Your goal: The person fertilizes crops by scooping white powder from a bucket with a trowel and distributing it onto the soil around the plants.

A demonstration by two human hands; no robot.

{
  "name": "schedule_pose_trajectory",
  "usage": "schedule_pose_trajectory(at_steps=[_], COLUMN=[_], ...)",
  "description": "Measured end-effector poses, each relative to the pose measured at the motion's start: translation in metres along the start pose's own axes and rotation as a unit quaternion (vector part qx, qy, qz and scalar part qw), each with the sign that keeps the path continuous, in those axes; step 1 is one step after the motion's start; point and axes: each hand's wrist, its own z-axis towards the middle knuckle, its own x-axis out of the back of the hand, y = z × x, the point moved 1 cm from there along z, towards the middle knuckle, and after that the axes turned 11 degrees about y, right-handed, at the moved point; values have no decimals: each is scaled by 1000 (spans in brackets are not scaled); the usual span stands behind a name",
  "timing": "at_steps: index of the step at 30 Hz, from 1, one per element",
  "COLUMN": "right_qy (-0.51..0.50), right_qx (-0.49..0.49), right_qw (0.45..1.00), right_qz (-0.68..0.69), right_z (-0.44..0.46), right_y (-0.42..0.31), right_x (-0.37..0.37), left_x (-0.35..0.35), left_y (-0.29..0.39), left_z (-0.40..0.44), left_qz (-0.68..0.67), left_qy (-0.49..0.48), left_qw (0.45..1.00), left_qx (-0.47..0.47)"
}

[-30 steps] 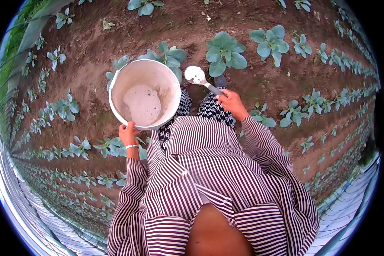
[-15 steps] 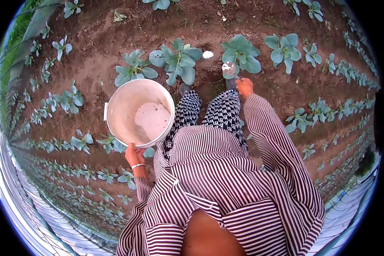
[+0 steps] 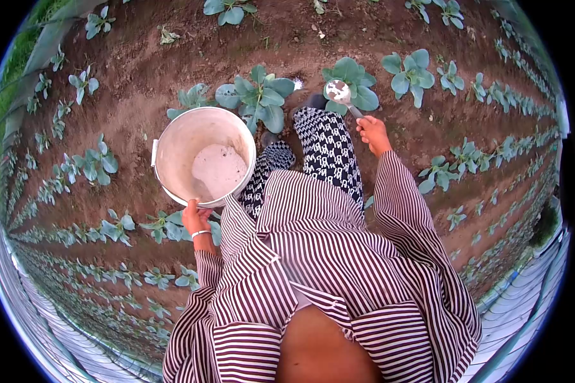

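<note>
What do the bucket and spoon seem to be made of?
Bucket: probably matte off-white plastic, judging by its thick, smooth rim. Spoon: smooth, dull grey handle suggests plastic; bowl possibly metal, but white powder hides much of it.

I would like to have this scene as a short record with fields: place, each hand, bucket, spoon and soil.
Place: field with rows of leafy plants
Left hand: grips the bucket by its near rim; white band at wrist
Right hand: holds the spoon by its handle
Bucket: whitish, pale powder at the bottom
Spoon: white remains in its bowl; overlaps a plant in view, contact unclear
Soil: brown, one small white patch between two plants
</note>
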Motion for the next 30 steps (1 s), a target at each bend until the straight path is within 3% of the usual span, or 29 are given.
schedule_pose_trajectory(at_steps=[10,14,20,23,25,27,29,30], right_qy=[9,-79,-279,-310,-278,-235,-194,-177], right_qx=[12,55,86,128,71,280,338,302], right_qw=[999,995,934,879,891,815,783,806], right_qz=[31,26,-204,-340,-351,-450,-485,-478], right_z=[-28,-46,-69,-50,-29,26,34,26], right_y=[-7,-50,-112,-96,-68,-9,6,-6], right_x=[-8,-22,-102,-159,-196,-233,-245,-247], left_x=[-55,-83,-124,-132,-137,-143,-147,-148], left_y=[42,57,67,62,73,92,104,110], left_z=[6,-4,-33,-40,-62,-93,-114,-125], left_qz=[71,112,224,310,327,322,323,334], left_qy=[-62,-50,-20,-22,-38,-58,-78,-85], left_qw=[990,981,938,874,856,852,860,860], left_qx=[-100,-150,-265,-374,-398,-408,-386,-377])
